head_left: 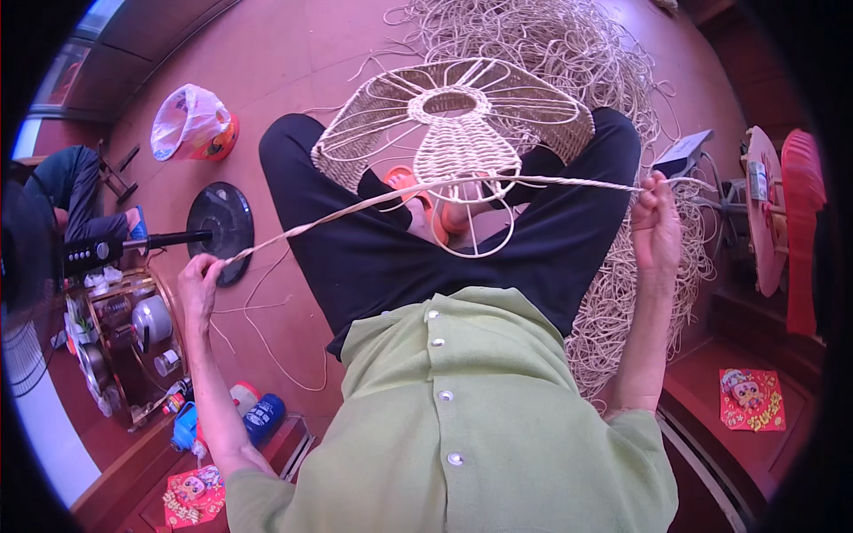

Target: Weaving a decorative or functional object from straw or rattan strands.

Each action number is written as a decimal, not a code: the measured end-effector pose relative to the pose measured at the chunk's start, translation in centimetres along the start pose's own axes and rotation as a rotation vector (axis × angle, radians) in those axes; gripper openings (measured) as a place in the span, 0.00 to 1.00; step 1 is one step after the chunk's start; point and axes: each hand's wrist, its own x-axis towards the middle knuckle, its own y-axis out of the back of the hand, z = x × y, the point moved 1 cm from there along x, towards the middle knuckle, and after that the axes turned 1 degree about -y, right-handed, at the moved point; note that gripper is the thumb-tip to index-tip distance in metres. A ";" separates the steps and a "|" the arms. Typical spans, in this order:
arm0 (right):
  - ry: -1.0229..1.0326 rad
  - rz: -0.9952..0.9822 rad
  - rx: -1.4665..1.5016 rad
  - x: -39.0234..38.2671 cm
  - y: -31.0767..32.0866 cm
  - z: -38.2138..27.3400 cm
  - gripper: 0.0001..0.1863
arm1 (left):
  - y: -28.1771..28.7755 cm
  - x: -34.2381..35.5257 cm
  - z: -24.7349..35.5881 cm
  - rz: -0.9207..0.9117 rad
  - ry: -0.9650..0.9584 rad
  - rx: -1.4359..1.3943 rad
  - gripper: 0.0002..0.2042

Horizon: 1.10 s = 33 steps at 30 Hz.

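Observation:
A half-woven wicker piece (466, 147) rests between my knees, its wire frame partly filled with woven cord and partly bare. Across its near side runs a twisted straw-coloured cord (355, 207), stretched between my two hands. At the left end, my left hand (201, 282) pinches the cord out beside my knee. My right hand (656, 222) grips the other end at the right, with a short tail sticking out past the fingers. Whether the cord is looped round the frame's wire where they meet, I cannot tell.
A big tangled heap of cord (533, 35) spreads over the floor ahead and down my right side. To the left stand a lined waste bin (191, 124), a fan with a round black base (220, 233) and a low tea trolley (133, 329). Another person's leg (75, 195) shows far left.

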 end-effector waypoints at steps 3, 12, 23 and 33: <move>-0.038 -0.169 -0.283 -3.5 -2.5 2.3 0.10 | -0.4 -0.4 2.3 0.084 -0.056 0.183 0.08; -0.634 -0.645 -0.538 -10.2 -8.3 8.2 0.09 | -3.7 -0.4 26.8 0.092 -0.615 -0.603 0.11; -0.716 -0.826 -1.063 -9.6 -8.8 12.7 0.13 | -9.7 -3.4 29.0 0.134 -0.587 -0.583 0.11; -0.568 -0.910 -1.198 -9.7 -9.7 13.8 0.14 | -11.3 -6.3 26.9 0.087 -0.188 -1.159 0.09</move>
